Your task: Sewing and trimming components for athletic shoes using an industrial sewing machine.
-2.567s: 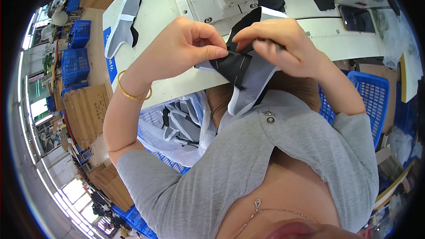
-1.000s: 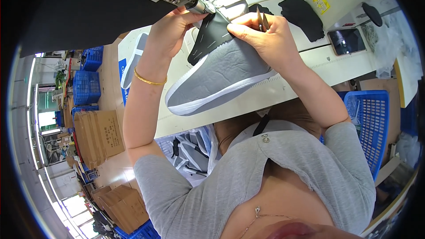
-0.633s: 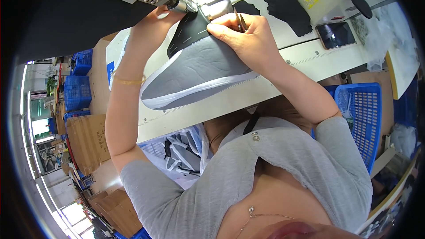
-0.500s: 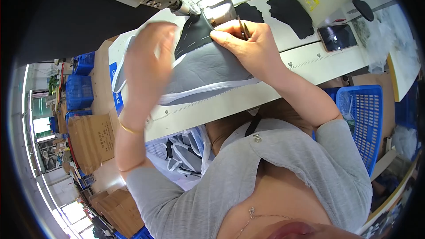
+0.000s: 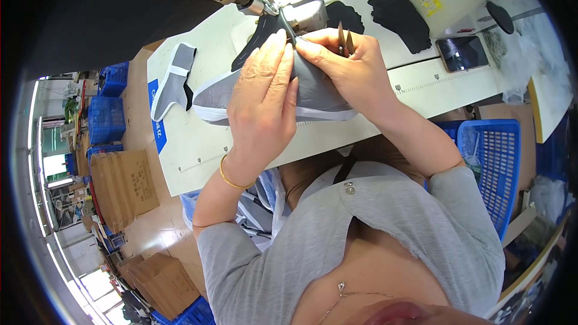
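A grey and black shoe upper [image 5: 211, 93] with a white edge lies under the sewing machine's needle area [image 5: 278, 11], its black part nearest the machine. My left hand [image 5: 265, 93] rests on it with fingers stretched out and lying flat, the tips near the black part. Close beside them, my right hand [image 5: 349, 63] pinches the upper's dark folded edge between thumb and forefinger. Dark-bladed thread snips [image 5: 344, 42] are tucked in that same hand, points sticking up past the fingers.
A second grey piece with white edging [image 5: 173, 81] lies left on the white table [image 5: 198, 174]. Black fabric pieces [image 5: 400, 21] and a phone [image 5: 462, 54] are to the right. Below stand a blue basket [image 5: 490, 174] and a bag of pieces [image 5: 259, 204]; cartons [image 5: 123, 186] sit at left.
My left hand has come right and down onto the upper, beside my right hand. The separate grey piece at left is now uncovered. My right hand still pinches the upper.
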The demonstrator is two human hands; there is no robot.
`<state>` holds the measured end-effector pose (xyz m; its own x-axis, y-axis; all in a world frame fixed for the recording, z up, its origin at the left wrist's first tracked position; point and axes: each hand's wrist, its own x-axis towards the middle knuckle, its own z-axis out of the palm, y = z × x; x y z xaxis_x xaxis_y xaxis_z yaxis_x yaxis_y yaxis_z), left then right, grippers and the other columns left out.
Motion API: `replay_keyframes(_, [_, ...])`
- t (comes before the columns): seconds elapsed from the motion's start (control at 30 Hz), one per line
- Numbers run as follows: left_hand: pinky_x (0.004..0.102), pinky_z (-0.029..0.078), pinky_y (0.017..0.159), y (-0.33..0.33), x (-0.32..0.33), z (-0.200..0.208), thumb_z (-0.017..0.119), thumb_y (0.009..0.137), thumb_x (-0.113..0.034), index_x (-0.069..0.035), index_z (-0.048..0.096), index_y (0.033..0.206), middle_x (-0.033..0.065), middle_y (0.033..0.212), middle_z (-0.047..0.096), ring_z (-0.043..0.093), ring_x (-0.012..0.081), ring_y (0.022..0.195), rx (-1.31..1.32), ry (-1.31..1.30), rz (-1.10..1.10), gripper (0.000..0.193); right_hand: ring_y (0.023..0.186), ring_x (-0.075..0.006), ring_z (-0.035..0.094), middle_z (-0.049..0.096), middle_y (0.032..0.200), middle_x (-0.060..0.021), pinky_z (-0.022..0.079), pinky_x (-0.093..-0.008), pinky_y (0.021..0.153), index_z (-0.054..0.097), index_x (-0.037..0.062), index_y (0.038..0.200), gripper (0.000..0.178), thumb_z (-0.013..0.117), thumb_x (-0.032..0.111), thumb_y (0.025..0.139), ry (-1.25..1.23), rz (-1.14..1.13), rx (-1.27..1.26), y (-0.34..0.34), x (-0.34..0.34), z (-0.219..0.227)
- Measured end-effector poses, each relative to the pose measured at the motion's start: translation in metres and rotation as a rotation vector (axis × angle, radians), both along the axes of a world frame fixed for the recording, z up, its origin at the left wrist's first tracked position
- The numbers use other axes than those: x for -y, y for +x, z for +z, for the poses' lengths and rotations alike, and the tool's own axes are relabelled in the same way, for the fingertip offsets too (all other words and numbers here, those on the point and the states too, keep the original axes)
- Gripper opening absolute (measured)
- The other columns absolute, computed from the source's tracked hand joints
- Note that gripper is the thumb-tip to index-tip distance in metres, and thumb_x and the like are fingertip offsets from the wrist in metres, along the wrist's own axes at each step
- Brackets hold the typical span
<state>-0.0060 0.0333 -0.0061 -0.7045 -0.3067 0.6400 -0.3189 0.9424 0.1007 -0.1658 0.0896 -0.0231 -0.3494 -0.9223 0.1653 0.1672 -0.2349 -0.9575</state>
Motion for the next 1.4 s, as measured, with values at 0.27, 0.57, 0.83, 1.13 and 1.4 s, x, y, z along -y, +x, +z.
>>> replay_keyframes(0.27, [0.0436, 0.047, 0.101, -0.006, 0.008, 0.006, 0.064, 0.084, -0.001, 0.009, 0.065, 0.112, 0.0211, 0.120, 0.064, 0.061, 0.0357, 0.113, -0.007, -0.056, 0.012, 0.029, 0.071, -0.0035, 0.054, 0.068, 0.077, -0.0008, 0.046, -0.0225, 0.065, 0.071, -0.0028, 0.088, 0.014, 0.067, 0.011, 0.089, -0.078, -0.059, -0.015, -0.001, 0.013, 0.001])
replay_keyframes(0.57, [0.0408, 0.049, 0.097, -0.010, 0.021, 0.004, 0.061, 0.086, 0.002, 0.008, 0.065, 0.112, 0.0200, 0.117, 0.065, 0.062, 0.0348, 0.110, -0.027, -0.103, 0.070, 0.027, 0.072, -0.0031, 0.058, 0.070, 0.081, 0.0004, 0.047, -0.0206, 0.065, 0.074, -0.0006, 0.093, 0.014, 0.070, 0.012, 0.089, 0.043, -0.067, -0.111, -0.009, 0.014, 0.001])
replay_keyframes(0.83, [0.0404, 0.048, 0.098, -0.012, 0.025, 0.003, 0.060, 0.086, 0.002, 0.007, 0.064, 0.113, 0.0193, 0.117, 0.065, 0.061, 0.0334, 0.112, -0.029, -0.078, 0.077, 0.028, 0.059, -0.0026, 0.047, 0.059, 0.062, -0.0002, 0.041, -0.0250, 0.053, 0.064, -0.0016, 0.075, 0.020, 0.071, 0.015, 0.084, -0.045, -0.131, -0.115, -0.007, 0.021, -0.005])
replay_keyframes(1.13, [0.0454, 0.042, 0.104, -0.008, 0.029, 0.001, 0.061, 0.089, -0.006, 0.007, 0.062, 0.117, 0.0199, 0.120, 0.063, 0.059, 0.0347, 0.115, -0.041, -0.082, 0.050, 0.030, 0.059, -0.0040, 0.050, 0.061, 0.063, -0.0007, 0.042, -0.0239, 0.053, 0.065, -0.0013, 0.076, 0.020, 0.071, 0.017, 0.084, -0.059, -0.146, -0.124, -0.008, 0.021, -0.006])
replay_keyframes(1.4, [0.0608, 0.008, 0.116, 0.054, 0.064, -0.084, 0.067, 0.086, -0.047, -0.002, 0.050, 0.123, 0.0177, 0.130, 0.053, 0.046, 0.0363, 0.128, -0.216, -0.571, 0.068, 0.060, 0.068, -0.0030, 0.051, 0.062, 0.072, 0.0021, 0.042, -0.0229, 0.061, 0.068, -0.0005, 0.084, 0.018, 0.071, 0.017, 0.087, 0.001, 0.048, -0.206, -0.021, 0.007, 0.008])
